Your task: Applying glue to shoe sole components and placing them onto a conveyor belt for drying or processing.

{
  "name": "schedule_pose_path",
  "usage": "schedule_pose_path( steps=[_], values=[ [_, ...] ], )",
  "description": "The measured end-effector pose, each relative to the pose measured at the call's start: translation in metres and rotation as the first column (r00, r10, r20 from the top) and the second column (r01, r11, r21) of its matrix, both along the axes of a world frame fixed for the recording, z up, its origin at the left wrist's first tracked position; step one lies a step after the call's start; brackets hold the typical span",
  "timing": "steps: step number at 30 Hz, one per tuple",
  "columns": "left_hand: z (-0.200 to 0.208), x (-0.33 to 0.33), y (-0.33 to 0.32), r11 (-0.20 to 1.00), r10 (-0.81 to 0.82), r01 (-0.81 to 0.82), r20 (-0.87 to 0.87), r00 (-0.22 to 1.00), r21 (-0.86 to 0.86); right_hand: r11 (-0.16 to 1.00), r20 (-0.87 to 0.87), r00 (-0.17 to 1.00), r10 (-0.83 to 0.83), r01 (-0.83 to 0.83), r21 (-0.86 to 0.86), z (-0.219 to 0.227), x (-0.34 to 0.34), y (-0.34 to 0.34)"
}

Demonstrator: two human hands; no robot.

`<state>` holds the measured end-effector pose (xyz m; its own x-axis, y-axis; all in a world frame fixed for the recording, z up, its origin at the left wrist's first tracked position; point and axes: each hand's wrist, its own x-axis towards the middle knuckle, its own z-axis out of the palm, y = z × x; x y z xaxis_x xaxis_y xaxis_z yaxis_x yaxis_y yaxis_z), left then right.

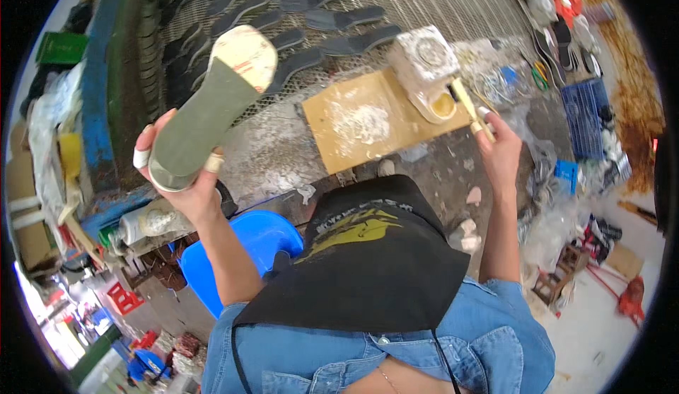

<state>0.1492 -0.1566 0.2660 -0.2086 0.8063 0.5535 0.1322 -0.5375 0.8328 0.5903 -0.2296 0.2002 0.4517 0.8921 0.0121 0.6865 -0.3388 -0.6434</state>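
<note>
My left hand (189, 194) is closed around the heel end of a shoe sole (205, 114), raised above the bench. Most of its facing side is grey-green, and the far end is cream with faint markings. White tape wraps some of my fingertips. Between the fingers of my right hand (502, 150) is a small brush (463, 102) with a pale handle and dark bristles. The bristles are beside a crusted white pot (440, 117) that holds yellowish liquid. Behind the pot stands a block-like, white-caked container (424, 56). Both rest on a brown board (324, 138) smeared with white residue.
Several dark soles (343, 18) lie in rows on a mesh conveyor (417, 1) at the back. Green-handled scissors (540, 76) and a blue basket (585, 114) are at the right. A blue stool (263, 231) stands below the bench edge, left of my apron (368, 274).
</note>
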Motion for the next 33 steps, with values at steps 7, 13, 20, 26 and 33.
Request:
schedule_pose_path(
  steps=[7, 13, 20, 26, 33],
  values=[
    [-0.022, 0.023, 0.028, 0.989, -0.104, 0.103, -0.006, 0.995, -0.102, 0.983, 0.371, 0.928, 0.047, 0.023, -0.183, -0.059, 0.007, -0.004],
    [-0.023, 0.019, 0.015, 0.989, -0.133, 0.130, -0.035, 0.990, -0.072, 0.960, -0.213, 0.966, -0.149, 0.089, -0.266, -0.036, 0.000, -0.011],
    [-0.011, 0.050, 0.012, 0.971, -0.238, 0.239, -0.060, 0.969, 0.015, 0.975, -0.734, 0.646, 0.212, -0.190, 0.114, 0.004, -0.052, 0.002],
    [-0.003, 0.049, 0.002, 0.960, -0.265, 0.273, -0.115, 0.957, 0.065, 0.840, -0.254, 0.819, 0.514, -0.421, 0.341, 0.111, -0.143, 0.046],
    [0.006, 0.041, -0.007, 0.943, -0.290, 0.306, -0.122, 0.949, 0.135, 0.714, -0.064, 0.779, 0.623, -0.533, 0.455, 0.123, -0.170, 0.056]
  ],
)
